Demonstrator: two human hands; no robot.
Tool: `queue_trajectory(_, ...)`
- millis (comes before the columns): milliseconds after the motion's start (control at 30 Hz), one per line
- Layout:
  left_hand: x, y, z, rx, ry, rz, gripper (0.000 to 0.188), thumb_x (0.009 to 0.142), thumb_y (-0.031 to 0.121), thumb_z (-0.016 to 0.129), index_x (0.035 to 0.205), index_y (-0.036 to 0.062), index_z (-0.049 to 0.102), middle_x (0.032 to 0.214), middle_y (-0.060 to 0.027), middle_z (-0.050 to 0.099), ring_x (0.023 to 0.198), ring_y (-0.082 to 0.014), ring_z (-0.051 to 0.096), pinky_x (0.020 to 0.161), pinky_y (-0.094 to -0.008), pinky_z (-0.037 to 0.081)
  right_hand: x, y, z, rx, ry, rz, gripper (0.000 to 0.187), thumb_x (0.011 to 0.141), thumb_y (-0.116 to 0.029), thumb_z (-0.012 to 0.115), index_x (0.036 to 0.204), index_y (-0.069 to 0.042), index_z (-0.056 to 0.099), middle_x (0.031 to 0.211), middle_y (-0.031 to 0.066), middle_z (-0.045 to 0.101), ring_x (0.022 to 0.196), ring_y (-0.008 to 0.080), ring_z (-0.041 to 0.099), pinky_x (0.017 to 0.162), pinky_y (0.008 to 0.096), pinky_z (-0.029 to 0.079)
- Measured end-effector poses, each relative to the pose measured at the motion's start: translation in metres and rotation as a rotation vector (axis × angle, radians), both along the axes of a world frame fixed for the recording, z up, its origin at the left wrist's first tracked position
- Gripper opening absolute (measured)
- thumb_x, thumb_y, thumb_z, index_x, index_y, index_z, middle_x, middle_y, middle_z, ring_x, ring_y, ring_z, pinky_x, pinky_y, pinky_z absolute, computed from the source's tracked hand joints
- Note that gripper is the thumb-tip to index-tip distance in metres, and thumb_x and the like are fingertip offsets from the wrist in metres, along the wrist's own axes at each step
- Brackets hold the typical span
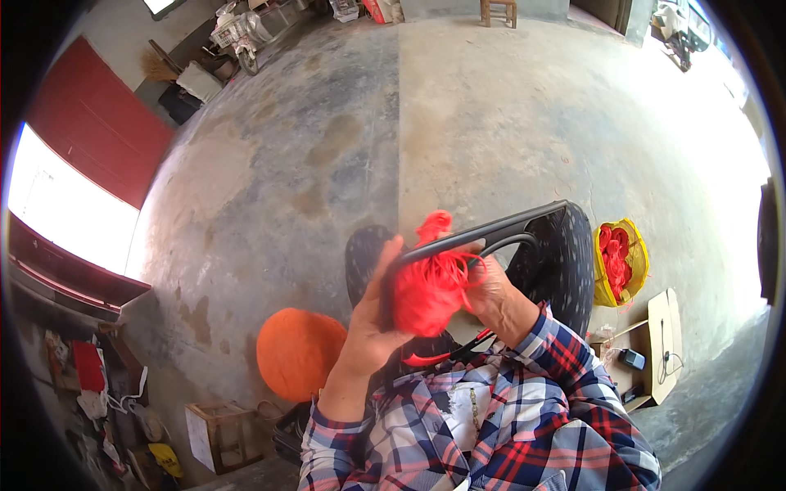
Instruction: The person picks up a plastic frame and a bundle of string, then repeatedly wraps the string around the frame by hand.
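Note:
A bundle of thin red cord (430, 299) is between my hands above my lap, with many loose strands and a tuft at its far end. My left hand (368, 331) wraps round its left side. On the right, my right hand (498, 301) is closed at the strands, its fingertips partly hidden behind the cord. A black metal bar (491, 227) of a frame crosses my lap, and the bundle lies against it. Motion blurs part of the cord and my left hand.
An orange round seat or cushion (296, 353) is at my left, near a small wooden stool (221, 438). To my right stand a yellow bag (606, 293) holding red cord and an open cardboard box (661, 348) with a dark device (631, 358). A motorbike (239, 37) is far left.

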State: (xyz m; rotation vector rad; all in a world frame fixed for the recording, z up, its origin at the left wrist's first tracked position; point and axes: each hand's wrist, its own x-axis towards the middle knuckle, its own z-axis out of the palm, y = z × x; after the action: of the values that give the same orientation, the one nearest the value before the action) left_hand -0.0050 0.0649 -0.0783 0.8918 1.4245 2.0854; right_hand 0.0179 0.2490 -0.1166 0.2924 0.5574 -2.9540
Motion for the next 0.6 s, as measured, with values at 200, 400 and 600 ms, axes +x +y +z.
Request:
queue_trajectory(200,-0.007,-0.019,-0.010,-0.188,0.024,0.223,0.027,0.082,0.014,0.072,0.103,-0.0006,0.063,0.136,-0.0137,0.048,0.124,-0.0217,0.046,0.100,-0.0350,0.037,0.035,0.010,-0.029,0.025,0.093,-0.220,0.034,0.075,-0.017,0.060,0.106,-0.003,0.059,0.108,0.0095,0.061,0.105,0.0236,0.058,0.095,0.0406,0.045)
queue_trajectory(400,-0.016,-0.014,-0.018,-0.094,-0.297,0.165,0.040,0.081,0.002,0.062,0.120,0.0048,0.052,0.097,-0.0110,0.061,0.066,-0.0162,0.056,0.059,-0.0281,0.047,0.049,0.010,0.009,0.181,0.452,-0.060,0.048,0.065,-0.027,0.065,0.101,0.004,0.059,0.102,0.0190,0.062,0.107,0.0346,0.057,0.099,0.0450,0.042)
queue_trajectory(600,-0.024,-0.032,-0.036,0.009,-0.467,0.193,0.031,0.083,0.002,0.062,0.112,0.0030,0.051,0.089,-0.0143,0.061,0.061,-0.0179,0.056,0.054,-0.0305,0.045,0.057,0.021,0.025,0.238,0.372,-0.248,0.047,0.083,-0.039,0.064,0.109,-0.002,0.055,0.091,0.0137,0.064,0.092,0.0328,0.061,0.095,0.0529,0.043)
